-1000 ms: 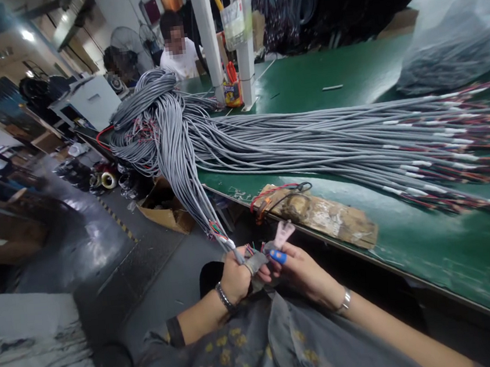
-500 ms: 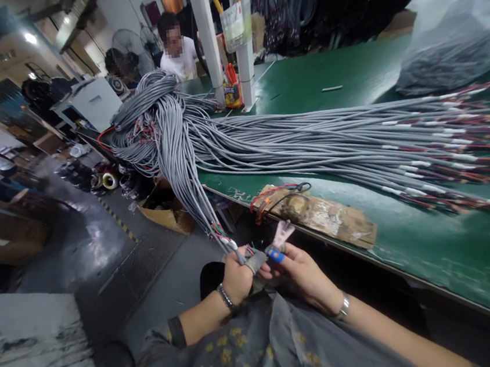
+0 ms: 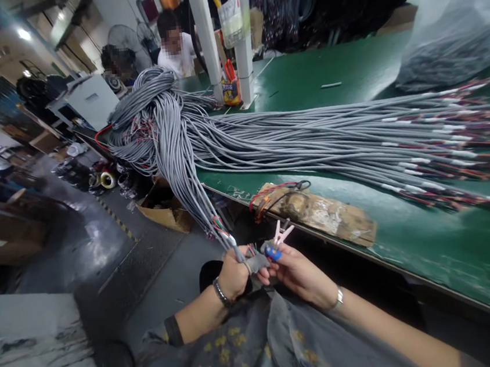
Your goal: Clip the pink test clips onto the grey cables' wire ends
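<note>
My left hand (image 3: 233,275) is closed round the end of a bunch of grey cables (image 3: 198,197) that hangs off the table edge. Thin coloured wires (image 3: 253,248) stick up beside its thumb, which has a grey wrapping (image 3: 257,262). Close by, my right hand (image 3: 295,268) pinches a small pink clip (image 3: 282,233), its two prongs pointing up and away. A blue band (image 3: 273,253) shows at the right thumb tip. The fingertips of both hands nearly meet, and what lies between them is partly hidden.
Many grey cables (image 3: 292,132) with stripped ends lie along the green table (image 3: 463,260). A worn wooden board (image 3: 332,221) rests at its near edge. White posts (image 3: 245,66), a plastic bag (image 3: 451,27) and a cardboard box (image 3: 164,209) stand around. A person (image 3: 176,47) sits behind.
The pink clip has turned slightly in my right hand, and its prongs now show more spread. My left hand has barely moved, still on the cables.
</note>
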A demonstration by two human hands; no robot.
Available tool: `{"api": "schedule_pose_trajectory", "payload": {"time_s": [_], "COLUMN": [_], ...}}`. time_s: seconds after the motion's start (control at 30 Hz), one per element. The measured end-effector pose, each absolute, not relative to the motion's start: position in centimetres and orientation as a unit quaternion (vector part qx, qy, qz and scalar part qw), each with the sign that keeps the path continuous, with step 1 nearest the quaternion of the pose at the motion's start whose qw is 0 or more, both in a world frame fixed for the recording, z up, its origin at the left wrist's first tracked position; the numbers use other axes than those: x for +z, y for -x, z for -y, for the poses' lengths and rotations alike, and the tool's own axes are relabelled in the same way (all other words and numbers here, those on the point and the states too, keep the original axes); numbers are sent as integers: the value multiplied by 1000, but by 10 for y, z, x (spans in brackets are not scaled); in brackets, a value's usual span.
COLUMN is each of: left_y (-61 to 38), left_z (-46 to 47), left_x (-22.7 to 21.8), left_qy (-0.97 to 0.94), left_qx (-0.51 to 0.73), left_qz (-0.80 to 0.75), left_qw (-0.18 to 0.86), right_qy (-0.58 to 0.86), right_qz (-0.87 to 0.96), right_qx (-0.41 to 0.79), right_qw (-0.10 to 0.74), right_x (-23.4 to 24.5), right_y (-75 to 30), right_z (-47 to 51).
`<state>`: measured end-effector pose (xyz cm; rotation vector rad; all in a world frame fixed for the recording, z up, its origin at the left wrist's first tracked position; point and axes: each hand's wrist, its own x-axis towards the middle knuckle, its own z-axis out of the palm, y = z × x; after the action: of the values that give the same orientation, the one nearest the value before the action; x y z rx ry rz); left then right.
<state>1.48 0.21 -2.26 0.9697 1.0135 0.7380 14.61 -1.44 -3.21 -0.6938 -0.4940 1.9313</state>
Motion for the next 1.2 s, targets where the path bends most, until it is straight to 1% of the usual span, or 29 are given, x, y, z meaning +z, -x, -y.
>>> {"api": "schedule_pose_trajectory", "payload": {"time_s": [0.07,0.23,0.37,0.47,0.6,0.8,0.97,1.1,1.2], "left_y": [-15,-17,-19,-19,-20,-21,-21,-20,-22], "left_z": [-1,0,0,1,2,4,3,2,1], "left_x": [-25,-27,-25,-25,-25,-27,-26,-18,-11], "left_qy": [-451,-428,-424,-430,-443,-442,-429,-393,-396], "left_qx": [331,381,385,382,385,421,435,446,418], "left_qz": [-453,-472,-484,-491,-505,-519,-511,-497,-479], "left_qw": [694,670,662,654,633,598,606,632,663], "right_qy": [307,341,348,379,392,418,405,396,384], "right_qz": [209,210,257,280,281,280,298,226,196], "right_qx": [788,766,754,722,715,693,702,716,729], "right_qw": [490,503,495,507,507,517,505,529,531], "right_x": [-33,-35,-36,-34,-31,-38,-44,-42,-37], "right_y": [-148,-156,-158,-156,-151,-152,-161,-171,-176], "right_z": [14,17,20,20,20,23,25,18,7]}}
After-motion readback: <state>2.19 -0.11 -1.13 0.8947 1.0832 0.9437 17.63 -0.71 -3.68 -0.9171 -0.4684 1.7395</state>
